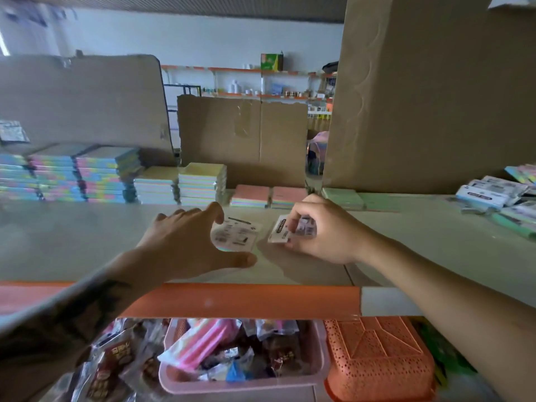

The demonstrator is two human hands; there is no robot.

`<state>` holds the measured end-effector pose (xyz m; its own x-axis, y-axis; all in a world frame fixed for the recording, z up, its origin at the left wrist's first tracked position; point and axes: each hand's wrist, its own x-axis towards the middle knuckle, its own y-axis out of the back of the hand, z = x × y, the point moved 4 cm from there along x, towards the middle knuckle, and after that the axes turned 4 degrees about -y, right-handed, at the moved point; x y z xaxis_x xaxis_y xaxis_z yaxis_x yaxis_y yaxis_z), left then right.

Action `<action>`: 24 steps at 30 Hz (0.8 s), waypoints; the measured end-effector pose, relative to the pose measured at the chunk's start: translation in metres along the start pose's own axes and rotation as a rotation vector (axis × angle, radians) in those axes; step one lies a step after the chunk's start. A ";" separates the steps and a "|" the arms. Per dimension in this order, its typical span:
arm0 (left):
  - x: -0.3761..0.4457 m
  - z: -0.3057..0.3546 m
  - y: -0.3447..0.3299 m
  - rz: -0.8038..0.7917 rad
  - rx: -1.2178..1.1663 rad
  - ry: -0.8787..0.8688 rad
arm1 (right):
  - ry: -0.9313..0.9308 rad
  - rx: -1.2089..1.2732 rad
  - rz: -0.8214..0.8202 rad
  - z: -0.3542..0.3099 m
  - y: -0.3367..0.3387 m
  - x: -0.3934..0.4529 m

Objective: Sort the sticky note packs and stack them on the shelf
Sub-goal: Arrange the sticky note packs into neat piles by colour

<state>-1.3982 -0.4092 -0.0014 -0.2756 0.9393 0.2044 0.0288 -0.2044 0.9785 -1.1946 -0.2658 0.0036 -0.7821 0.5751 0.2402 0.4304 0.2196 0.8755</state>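
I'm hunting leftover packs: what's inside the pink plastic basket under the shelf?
The pink plastic basket holds a pink pouch and crinkled wrapped packets. Anything beneath them is covered, and the orange shelf edge hides its back.

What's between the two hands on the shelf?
In the head view, two packs lie between them: one flat under the left hand, the left pack, and the right pack pinched by the right hand. Bare shelf separates the packs.

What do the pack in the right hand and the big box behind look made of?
Pack gripped by the right hand: probably paper under glossy clear wrap, given its sheen and printed label. Big box: matte brown cardboard, creased.
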 end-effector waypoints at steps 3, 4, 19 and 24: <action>0.005 -0.003 0.001 -0.045 -0.050 -0.043 | -0.017 -0.005 -0.073 0.005 -0.004 -0.003; 0.007 -0.004 0.002 -0.049 -0.071 -0.065 | -0.027 -0.002 -0.092 0.006 -0.004 -0.004; 0.034 -0.017 -0.003 -0.166 -0.432 -0.320 | 0.019 -0.062 -0.029 -0.040 -0.012 0.000; 0.029 -0.018 0.002 -0.111 -0.520 -0.294 | 0.030 0.041 -0.009 -0.047 -0.012 0.000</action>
<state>-1.4235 -0.3874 0.0060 0.0292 0.9843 0.1742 -0.4788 -0.1392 0.8668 -1.2214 -0.3052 0.0126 -0.7989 0.5489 0.2458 0.4411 0.2571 0.8598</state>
